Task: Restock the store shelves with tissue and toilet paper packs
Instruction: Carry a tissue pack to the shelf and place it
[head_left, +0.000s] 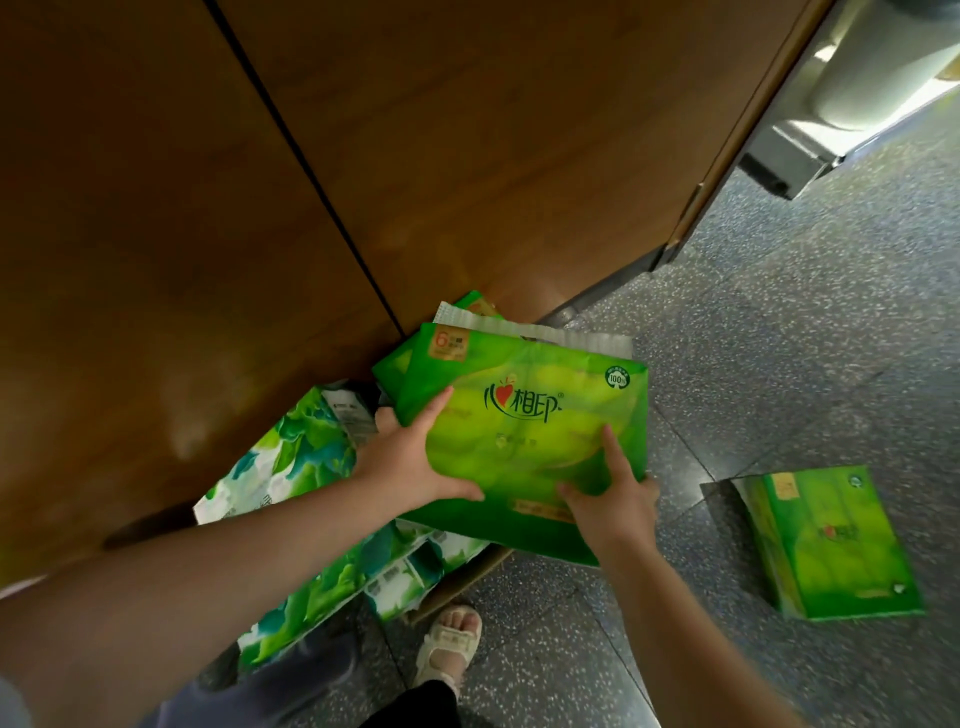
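Both hands, left hand (410, 462) and right hand (610, 506), grip a flat bright-green plastic tissue pack (530, 441) (one at each lower edge). It hangs above a leaf-patterned green-and-white pack (322, 519) beside the brown wooden panel (208, 208)

brown wooden panels (415, 156) meet grey speckled floor (779, 364).

Both hands, left hand (410, 460) and right hand (610, 506), grip a glossy green plastic tissue pack (524, 441); a matching flat green pack (831, 543) lies on the speckled grey floor (779, 338) at three o'clock.
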